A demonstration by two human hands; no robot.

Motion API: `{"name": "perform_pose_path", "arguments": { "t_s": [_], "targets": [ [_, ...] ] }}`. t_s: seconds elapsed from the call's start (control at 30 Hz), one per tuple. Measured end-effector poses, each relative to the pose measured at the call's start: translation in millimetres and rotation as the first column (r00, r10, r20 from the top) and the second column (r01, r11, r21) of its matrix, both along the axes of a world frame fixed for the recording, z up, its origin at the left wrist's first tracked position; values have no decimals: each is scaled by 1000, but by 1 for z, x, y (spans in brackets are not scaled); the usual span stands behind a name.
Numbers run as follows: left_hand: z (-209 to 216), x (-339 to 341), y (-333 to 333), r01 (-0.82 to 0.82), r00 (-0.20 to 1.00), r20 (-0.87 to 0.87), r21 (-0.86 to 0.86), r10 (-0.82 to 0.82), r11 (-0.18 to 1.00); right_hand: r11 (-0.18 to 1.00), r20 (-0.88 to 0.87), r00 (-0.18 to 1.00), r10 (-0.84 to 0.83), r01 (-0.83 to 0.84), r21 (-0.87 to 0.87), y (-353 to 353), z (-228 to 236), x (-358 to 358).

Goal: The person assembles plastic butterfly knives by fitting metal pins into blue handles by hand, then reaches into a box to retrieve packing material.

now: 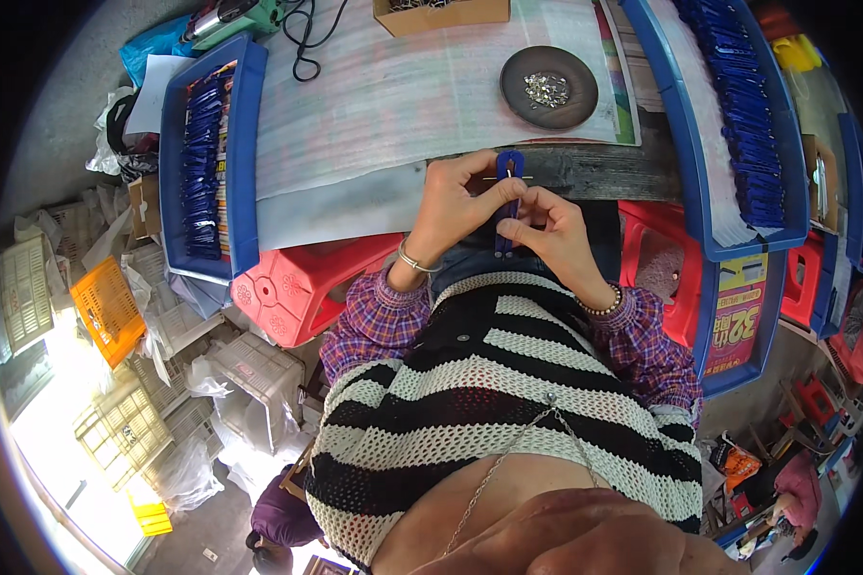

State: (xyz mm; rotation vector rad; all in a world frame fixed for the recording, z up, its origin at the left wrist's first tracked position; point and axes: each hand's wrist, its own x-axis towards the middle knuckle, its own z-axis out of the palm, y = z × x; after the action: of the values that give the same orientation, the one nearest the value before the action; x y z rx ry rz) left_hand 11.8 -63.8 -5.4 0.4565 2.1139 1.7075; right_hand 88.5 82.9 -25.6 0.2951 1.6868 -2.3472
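Observation:
My left hand (458,203) and my right hand (554,236) meet over my lap, at the near edge of the table. Between them is a narrow blue handle-like piece (509,163), rounded at its far end with a dark slot; its exact kind is unclear. A thin metal pin or wire appears to cross it near that end. The left thumb and fingers pinch its upper part, while the right fingers close on it lower down. Beyond my hands, a dark round dish (515,103) holds a heap of small shiny metal parts (547,89).
Blue trays, one at the left (245,216) and one at the right (686,134), hold rows of blue pieces. A cardboard box (451,17) with metal parts sits at the far edge, near a black cable (304,43). Red stools (283,297) stand below. People sit farther off.

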Motion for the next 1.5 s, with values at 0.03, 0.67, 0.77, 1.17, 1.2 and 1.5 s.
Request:
{"name": "perform_pose_path", "arguments": {
  "t_s": [0.03,0.67,0.77,1.17,1.2,1.5],
  "targets": [
    [-2,0,0,-5,999,53,58,2,998,1000,2,1000,-2,2,-2,0,-2,0],
    [-6,2,7,-48,998,-22,103,50,994,999,-8,999,36,-36,-10,6,-10,-1],
    [-7,2,4,-16,1000,26,61,14,998,998,40,999,-24,26,-52,5,-6,-2],
    [-4,8,2,-58,995,92,144,45,988,999,-14,999,-33,33,-15,7,-5,-4],
    [-4,7,1,-56,994,97,145,42,988,999,-24,999,-33,32,-35,6,-6,-4],
    [-4,5,4,-101,991,104,145,86,984,958,-82,995,54,-29,284,3,-14,2]
  ]
}}
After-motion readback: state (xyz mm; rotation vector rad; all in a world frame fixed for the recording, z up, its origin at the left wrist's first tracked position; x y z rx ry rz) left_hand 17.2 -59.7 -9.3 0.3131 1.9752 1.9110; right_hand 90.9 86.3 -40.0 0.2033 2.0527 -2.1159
